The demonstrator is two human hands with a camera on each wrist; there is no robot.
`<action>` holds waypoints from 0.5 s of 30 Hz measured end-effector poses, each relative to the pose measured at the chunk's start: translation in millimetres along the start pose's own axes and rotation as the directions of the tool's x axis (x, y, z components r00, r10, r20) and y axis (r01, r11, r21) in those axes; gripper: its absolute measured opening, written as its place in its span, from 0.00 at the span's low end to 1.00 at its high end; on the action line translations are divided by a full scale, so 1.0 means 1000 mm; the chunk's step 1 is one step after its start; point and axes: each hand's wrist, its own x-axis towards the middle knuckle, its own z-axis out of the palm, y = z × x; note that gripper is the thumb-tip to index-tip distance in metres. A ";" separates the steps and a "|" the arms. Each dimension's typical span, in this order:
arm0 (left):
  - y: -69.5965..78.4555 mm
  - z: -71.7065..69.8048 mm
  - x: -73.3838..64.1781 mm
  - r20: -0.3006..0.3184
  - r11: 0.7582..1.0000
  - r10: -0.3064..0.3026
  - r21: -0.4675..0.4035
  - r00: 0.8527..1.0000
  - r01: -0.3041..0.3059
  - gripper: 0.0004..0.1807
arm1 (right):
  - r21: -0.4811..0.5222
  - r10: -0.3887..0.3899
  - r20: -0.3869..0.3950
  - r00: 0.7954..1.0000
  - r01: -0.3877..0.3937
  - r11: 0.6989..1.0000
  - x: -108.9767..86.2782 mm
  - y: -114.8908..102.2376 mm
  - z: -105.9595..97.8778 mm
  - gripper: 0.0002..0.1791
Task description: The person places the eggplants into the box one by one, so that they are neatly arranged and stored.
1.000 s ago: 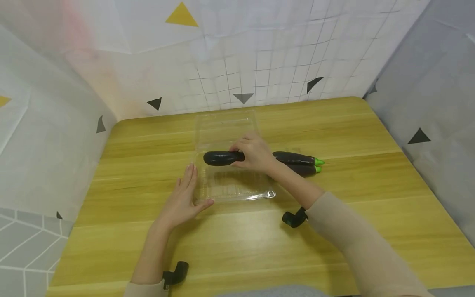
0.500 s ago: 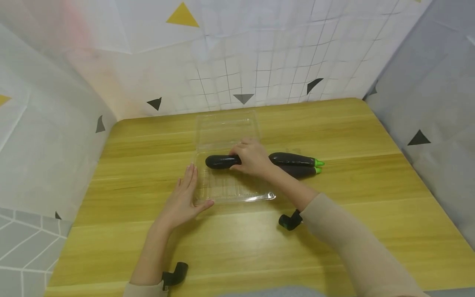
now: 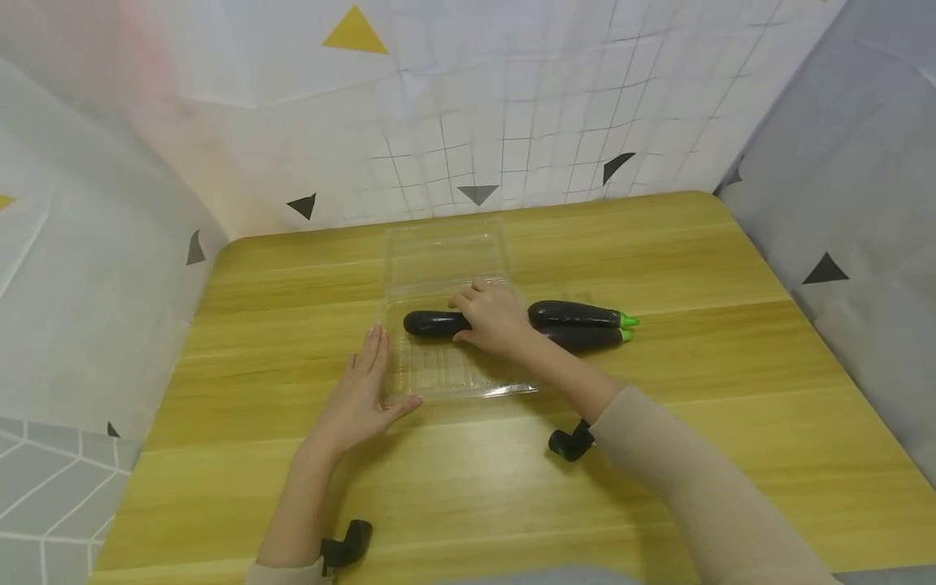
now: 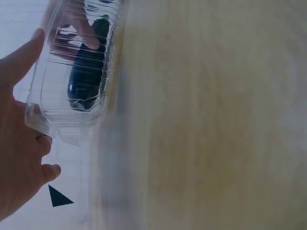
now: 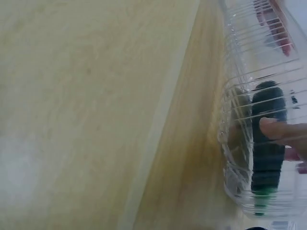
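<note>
From the head view, I see the right hand [image 3: 491, 317] curled over an eggplant [image 3: 433, 324], gripping it inside the base of a clear plastic clamshell container [image 3: 504, 391]; the blunt end points left. The lid [image 3: 448, 252] lies folded back on the far side. The left hand [image 3: 358, 402] has its fingers straight along the container's left wall, thumb spread towards the front corner. Two more eggplants [image 3: 578, 314] lie side by side on the worktop [image 3: 468, 487], just right of the container, stems pointing right.

From the left wrist, I see that hand at the container's end, bracing rather than clutching, and the eggplant showing low through the ribbed wall.

From the right wrist, I see the thumb pressed to the eggplant and its green stem [image 5: 261, 199] near the container's other end. I cannot tell whether its whole length touches the floor.

I judge the step in hand to be laying down this first eggplant. Next I'd want the right hand to loosen, lift clear and reach right, while the left steadies the container.
</note>
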 end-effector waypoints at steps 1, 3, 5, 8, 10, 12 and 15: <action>0.000 0.000 0.000 0.002 1.000 -0.001 -0.002 1.000 0.001 0.61 | 0.002 -0.002 -0.005 1.000 0.002 1.000 -0.001 0.001 0.000 0.29; 0.001 -0.001 0.000 0.002 1.000 0.001 -0.003 1.000 -0.001 0.61 | 0.019 -0.008 -0.021 1.000 0.008 1.000 -0.004 0.003 0.000 0.30; 0.002 0.000 0.000 0.003 1.000 0.003 -0.001 1.000 -0.003 0.60 | 0.039 -0.012 -0.037 0.999 0.014 0.999 -0.008 0.004 -0.001 0.30; 0.003 0.000 0.000 0.000 1.000 0.009 0.003 1.000 -0.009 0.60 | 0.073 -0.019 -0.097 0.995 0.026 0.997 -0.016 0.007 -0.005 0.31; 0.003 0.001 0.000 -0.001 1.000 0.011 -0.002 1.000 -0.011 0.60 | 0.108 -0.019 -0.159 0.987 0.036 0.993 -0.023 0.009 -0.008 0.32; 0.003 0.000 0.000 -0.002 1.000 0.010 -0.009 1.000 -0.010 0.60 | 0.156 -0.023 -0.231 0.973 0.060 0.986 -0.028 0.012 -0.012 0.31; 0.001 0.000 0.000 -0.002 1.000 0.010 -0.011 1.000 -0.010 0.60 | 0.213 -0.039 -0.309 0.950 0.109 0.971 -0.036 0.018 -0.015 0.28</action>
